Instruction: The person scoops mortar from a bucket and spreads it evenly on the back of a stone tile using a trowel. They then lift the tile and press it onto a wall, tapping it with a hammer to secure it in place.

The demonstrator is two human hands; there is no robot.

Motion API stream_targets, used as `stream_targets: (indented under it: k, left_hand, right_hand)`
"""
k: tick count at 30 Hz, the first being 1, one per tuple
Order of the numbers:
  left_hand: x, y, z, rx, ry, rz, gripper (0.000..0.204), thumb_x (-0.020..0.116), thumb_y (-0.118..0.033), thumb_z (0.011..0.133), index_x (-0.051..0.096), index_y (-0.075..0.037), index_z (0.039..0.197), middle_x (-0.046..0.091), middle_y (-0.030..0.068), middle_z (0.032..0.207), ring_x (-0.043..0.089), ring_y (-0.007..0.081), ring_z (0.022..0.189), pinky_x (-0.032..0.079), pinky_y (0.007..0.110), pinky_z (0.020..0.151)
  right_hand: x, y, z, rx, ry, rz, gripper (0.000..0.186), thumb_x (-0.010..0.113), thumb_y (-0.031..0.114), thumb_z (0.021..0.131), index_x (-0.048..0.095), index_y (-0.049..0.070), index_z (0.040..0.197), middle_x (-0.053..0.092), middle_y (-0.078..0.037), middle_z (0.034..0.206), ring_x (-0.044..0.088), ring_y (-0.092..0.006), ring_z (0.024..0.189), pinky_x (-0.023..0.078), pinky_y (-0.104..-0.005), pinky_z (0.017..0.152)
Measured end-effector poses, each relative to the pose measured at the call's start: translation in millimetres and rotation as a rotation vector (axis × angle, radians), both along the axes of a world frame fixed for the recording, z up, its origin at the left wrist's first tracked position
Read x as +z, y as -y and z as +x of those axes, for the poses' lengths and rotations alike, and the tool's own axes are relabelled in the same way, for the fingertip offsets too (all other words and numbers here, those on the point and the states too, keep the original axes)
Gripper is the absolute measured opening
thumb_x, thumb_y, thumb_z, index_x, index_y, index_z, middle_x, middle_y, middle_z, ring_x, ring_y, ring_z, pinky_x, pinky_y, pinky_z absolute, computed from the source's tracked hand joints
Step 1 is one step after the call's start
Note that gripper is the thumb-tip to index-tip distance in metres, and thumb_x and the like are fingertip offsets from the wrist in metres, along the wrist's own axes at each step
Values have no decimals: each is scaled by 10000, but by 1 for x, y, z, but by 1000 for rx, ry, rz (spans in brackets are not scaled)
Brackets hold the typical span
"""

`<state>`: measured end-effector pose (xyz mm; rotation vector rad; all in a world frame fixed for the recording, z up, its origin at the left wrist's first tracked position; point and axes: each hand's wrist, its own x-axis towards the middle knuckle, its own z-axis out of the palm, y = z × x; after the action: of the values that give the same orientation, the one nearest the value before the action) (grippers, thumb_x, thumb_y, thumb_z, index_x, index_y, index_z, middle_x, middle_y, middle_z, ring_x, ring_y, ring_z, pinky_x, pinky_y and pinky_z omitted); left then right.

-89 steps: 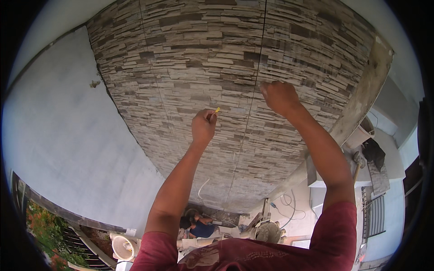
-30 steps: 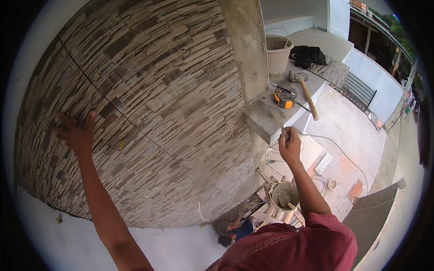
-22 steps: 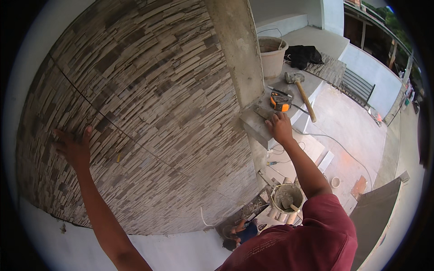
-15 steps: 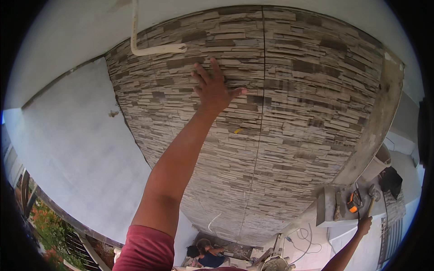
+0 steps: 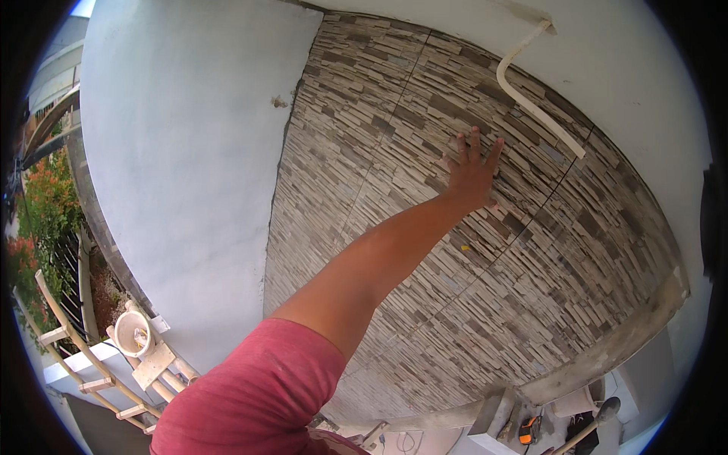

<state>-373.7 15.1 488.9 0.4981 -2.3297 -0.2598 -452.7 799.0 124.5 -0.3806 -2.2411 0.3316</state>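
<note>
My left hand [image 5: 472,180] lies spread on the upper part of a wall of stone-look tiles [image 5: 425,243], its fingers apart and nothing held. Close below the hand a small yellow mark [image 5: 465,248] sticks on a tile. A white pipe [image 5: 538,112] comes down from the top of the wall and ends just right of my fingers. At the lower right a mallet [image 5: 609,409] slants up from the bottom edge, its rounded head uppermost. Whatever grips its handle is cut off by the frame, so my right hand is not visible.
On a ledge [image 5: 493,413] at the lower right sits an orange and black tool [image 5: 529,431], with a bucket [image 5: 580,400] behind it. A white plastered wall [image 5: 189,152] adjoins the tiles. Lower left are a wooden ladder [image 5: 83,364] and another bucket [image 5: 135,334].
The view has turned left and tilted, bringing in the ladder and the left bucket. My left hand stays spread on the tiles. My right hand, which gripped the mallet's handle, has left the picture.
</note>
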Motion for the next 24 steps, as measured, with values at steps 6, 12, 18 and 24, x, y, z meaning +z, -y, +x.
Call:
stream_targets:
  k: [6,12,18,24]
  left_hand:
    - [-4,-2,11,-117,-117,436,1452,951,-435,621,-94,-285,1617,-207,287,1626,-60,639,1447,318,764,1065]
    - [-4,-5,4,-171,-133,470,1454,952,-428,617,-99,-298,1613,-228,258,1629,-93,621,1451,328,763,1068]
    - [-22,11,-1,-68,-112,465,1407,938,-464,624,-20,-230,1627,-196,260,1639,-118,608,1459,306,752,1088]
    - [-33,2,-15,-114,-131,584,1252,860,-500,718,88,-96,1617,-48,275,1648,-152,610,1453,230,761,1110]
  right_hand:
    - [209,196,33,503,-330,-38,507,472,324,1077,495,-70,1395,603,-276,1330,634,-398,1149,499,-443,935]
    - [346,391,67,899,-182,190,492,481,253,1079,418,31,1513,583,-270,1357,626,-358,1187,493,-420,956]
    - [416,565,86,1018,-326,775,488,531,230,1050,417,127,1514,626,-245,1298,665,-409,1079,540,-464,871]
    - [446,675,145,1076,-137,1076,478,544,356,1027,482,166,1462,663,-168,1108,673,-359,941,535,-454,801]
